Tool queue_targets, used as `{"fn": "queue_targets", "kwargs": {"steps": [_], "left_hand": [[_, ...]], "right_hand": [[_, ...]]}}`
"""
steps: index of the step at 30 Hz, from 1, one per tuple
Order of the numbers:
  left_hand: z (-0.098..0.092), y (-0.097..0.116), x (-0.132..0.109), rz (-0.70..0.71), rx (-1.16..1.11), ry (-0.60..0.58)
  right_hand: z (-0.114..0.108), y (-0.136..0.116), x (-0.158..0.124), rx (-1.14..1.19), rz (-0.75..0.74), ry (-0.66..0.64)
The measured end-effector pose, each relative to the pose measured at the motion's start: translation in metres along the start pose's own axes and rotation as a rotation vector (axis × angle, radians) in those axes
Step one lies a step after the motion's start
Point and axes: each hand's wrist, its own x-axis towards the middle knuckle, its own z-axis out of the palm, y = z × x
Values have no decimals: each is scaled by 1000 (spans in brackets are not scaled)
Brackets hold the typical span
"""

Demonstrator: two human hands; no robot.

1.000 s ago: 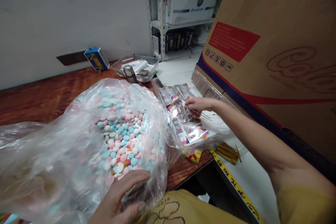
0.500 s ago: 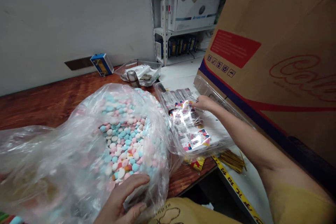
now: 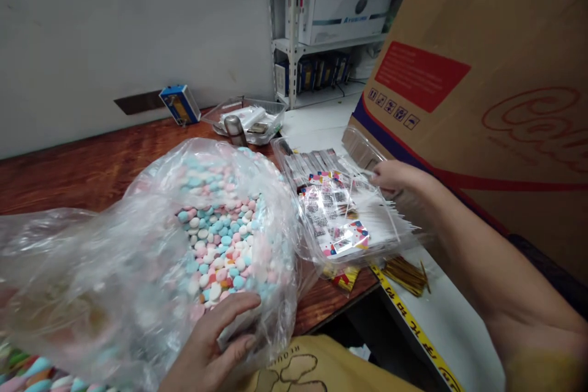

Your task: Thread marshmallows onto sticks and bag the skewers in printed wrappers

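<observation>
A clear plastic bag [image 3: 151, 177] full of pink, blue and white candies [image 3: 225, 239] lies slumped on the wooden table. My left hand [image 3: 209, 343] rests at its near edge, thumb and forefinger apart; the other fingers are partly hidden. To the right is a clear plastic tray [image 3: 303, 239] with printed wrappers [image 3: 333, 211] and thin white sticks [image 3: 383, 220]. Over the tray's far right side, my right hand [image 3: 390, 174] has its fingers closed together, slightly blurred. Something pale shows at its fingertips, too indistinct to name.
A large cardboard box [image 3: 459, 30] stands along the right. Golden twist ties [image 3: 407, 275] lie beside yellow tape [image 3: 413, 324] at the table edge. Farther back are a metallic cylinder [image 3: 234, 130], another clear tray [image 3: 280, 116], a blue box [image 3: 180, 104] and a shelf [image 3: 293, 30].
My right hand has moved right across the tray, away from the printed wrappers and over the white sticks. My left hand stays at the bag's edge. The view has shifted slightly.
</observation>
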Motion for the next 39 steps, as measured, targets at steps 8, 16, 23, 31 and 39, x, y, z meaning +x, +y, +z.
{"fn": "queue_targets", "kwargs": {"steps": [8,16,23,31,39], "left_hand": [[3,8,7,39,-37,-51],[6,2,1,-1,-15,-11],[6,4,6,11,-55,-19],[11,0,6,-7,-69,-20],[15,-3,9,26,-50,-58]], "right_hand": [[29,-63,11,-71,-200,-51],[59,-107,31,104,-223,16],[24,-77,30,465,-180,48],[1,-46,6,748,-213,-42],[78,-108,10,498,-252,-114]]}}
